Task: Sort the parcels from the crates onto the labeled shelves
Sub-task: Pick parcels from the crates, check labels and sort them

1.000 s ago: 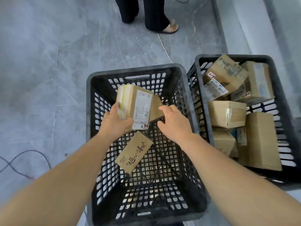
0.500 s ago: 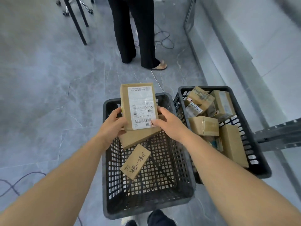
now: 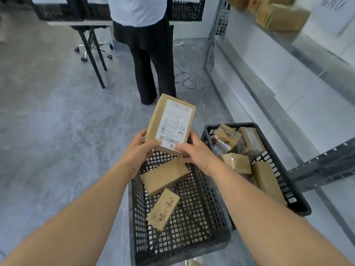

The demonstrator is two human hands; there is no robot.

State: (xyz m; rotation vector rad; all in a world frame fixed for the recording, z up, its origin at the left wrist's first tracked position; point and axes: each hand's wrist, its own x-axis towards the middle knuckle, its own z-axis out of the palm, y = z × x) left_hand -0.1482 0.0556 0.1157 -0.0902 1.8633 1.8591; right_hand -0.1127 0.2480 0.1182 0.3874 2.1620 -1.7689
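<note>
The parcel [image 3: 171, 124] is held up over the far end of the near crate [image 3: 221, 233], label toward the camera, pinched only at its lower edge: left hand [image 3: 137, 150] with fingers clamped on the left corner, right hand [image 3: 194, 152] clamped on the right. Held that low, it could tip forward or slip back into the crate onto the two parcels there. Its label print is too small to read, so the right shelf [image 3: 284, 38] is a guess; the shelf's sign is blurred and cut off. Someone [image 3: 148, 54] stands just beyond and could be bumped.
</note>
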